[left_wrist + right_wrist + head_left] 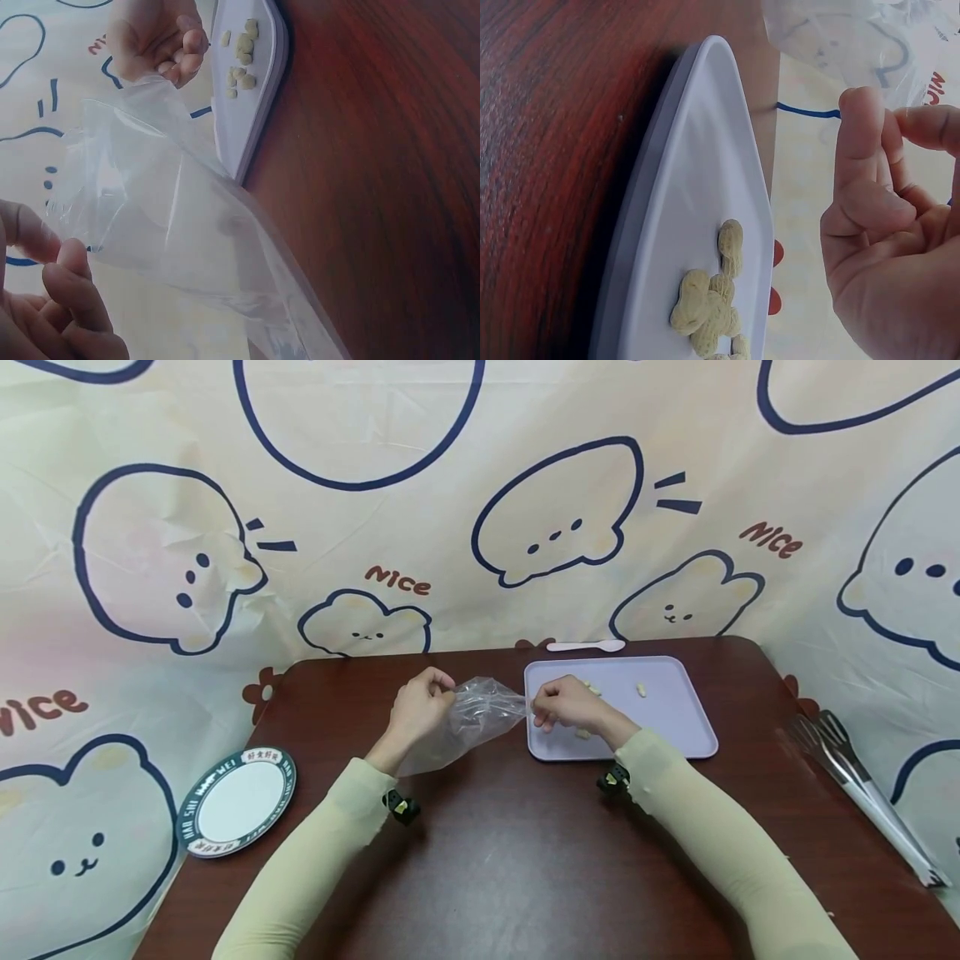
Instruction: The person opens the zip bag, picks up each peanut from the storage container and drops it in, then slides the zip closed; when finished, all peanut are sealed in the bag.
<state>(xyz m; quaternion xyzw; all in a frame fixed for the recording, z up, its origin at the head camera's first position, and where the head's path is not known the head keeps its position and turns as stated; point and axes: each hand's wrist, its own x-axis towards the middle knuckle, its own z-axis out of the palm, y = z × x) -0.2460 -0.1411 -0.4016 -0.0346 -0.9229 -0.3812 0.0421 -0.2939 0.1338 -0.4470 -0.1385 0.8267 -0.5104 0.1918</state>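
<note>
A clear plastic bag (480, 718) is stretched between both hands above the table. My left hand (420, 706) pinches one side of its upper edge between thumb and finger. The right hand (572, 703) pinches the opposite corner, over the left part of a pale lilac tray (678, 718). In the left wrist view the bag (172, 217) hangs down, see-through, with nothing visible inside. Several unshelled peanuts (691, 300) lie on the tray below the right hand, which hides part of them in the head view.
A white plate with a dark green lettered rim (197, 810) sits at the table's left edge. Behind the tray lies a pale pink spoon (585, 646). Metal tongs (873, 810) with slotted heads rest along the right edge. A patterned cloth (525, 410) hangs round the table.
</note>
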